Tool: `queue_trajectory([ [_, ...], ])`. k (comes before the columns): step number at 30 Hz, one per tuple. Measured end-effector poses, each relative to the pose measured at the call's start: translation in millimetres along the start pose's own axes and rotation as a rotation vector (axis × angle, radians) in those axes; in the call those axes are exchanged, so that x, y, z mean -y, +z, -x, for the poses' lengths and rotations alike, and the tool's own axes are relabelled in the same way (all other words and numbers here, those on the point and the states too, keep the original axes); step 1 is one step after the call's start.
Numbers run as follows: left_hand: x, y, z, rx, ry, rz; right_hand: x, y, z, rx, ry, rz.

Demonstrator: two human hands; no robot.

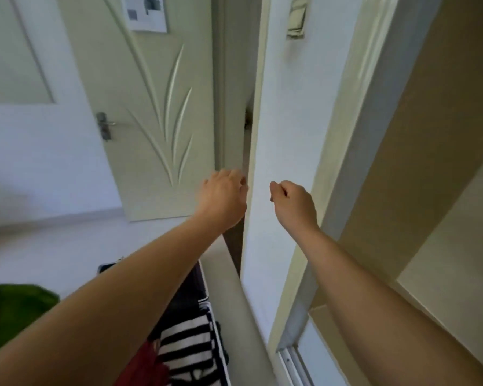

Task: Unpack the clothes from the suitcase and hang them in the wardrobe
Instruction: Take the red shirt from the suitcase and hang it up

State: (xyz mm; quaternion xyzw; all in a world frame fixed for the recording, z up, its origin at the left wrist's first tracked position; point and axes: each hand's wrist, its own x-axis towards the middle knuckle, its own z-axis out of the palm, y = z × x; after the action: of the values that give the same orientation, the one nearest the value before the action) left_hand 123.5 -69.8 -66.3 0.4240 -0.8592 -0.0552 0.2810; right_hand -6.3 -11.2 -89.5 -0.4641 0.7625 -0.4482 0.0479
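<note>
A heap of green fabric point(17, 310) lies low at the far left, below a cream room door point(151, 107) with a lever handle point(105, 125) and a sheet of paper point(145, 12) stuck near its top. Under the person's outstretched left forearm the open suitcase point(193, 296) sits on the floor, with a red garment point(142, 363) and a black-and-white striped garment point(187, 346) inside it. The left hand point(223, 196) reaches the edge of a tall white panel point(279, 121) bearing a wall switch point(297, 20). Its fingers are curled there, but blur hides whether they grip the edge. The right hand point(293, 203) hangs before the panel's face in a loose fist with nothing in it. Further right the beige wardrobe point(430, 162) stands open above its floor track point(293, 360).
</note>
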Motion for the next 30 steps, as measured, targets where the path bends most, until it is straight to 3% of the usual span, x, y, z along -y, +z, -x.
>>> queue_trajectory([
  [9,162,-4,70,0.050,-0.344,-0.124,29,160,39,0.335,-0.016,0.012],
  [17,317,34,96,0.205,-0.469,-0.103,47,316,55,0.549,0.053,0.064],
  [25,452,135,145,0.366,-0.678,-0.054,-29,474,98,0.815,0.270,0.210],
  [30,527,209,171,0.355,-0.766,-0.074,-77,586,119,0.956,0.250,0.278],
])
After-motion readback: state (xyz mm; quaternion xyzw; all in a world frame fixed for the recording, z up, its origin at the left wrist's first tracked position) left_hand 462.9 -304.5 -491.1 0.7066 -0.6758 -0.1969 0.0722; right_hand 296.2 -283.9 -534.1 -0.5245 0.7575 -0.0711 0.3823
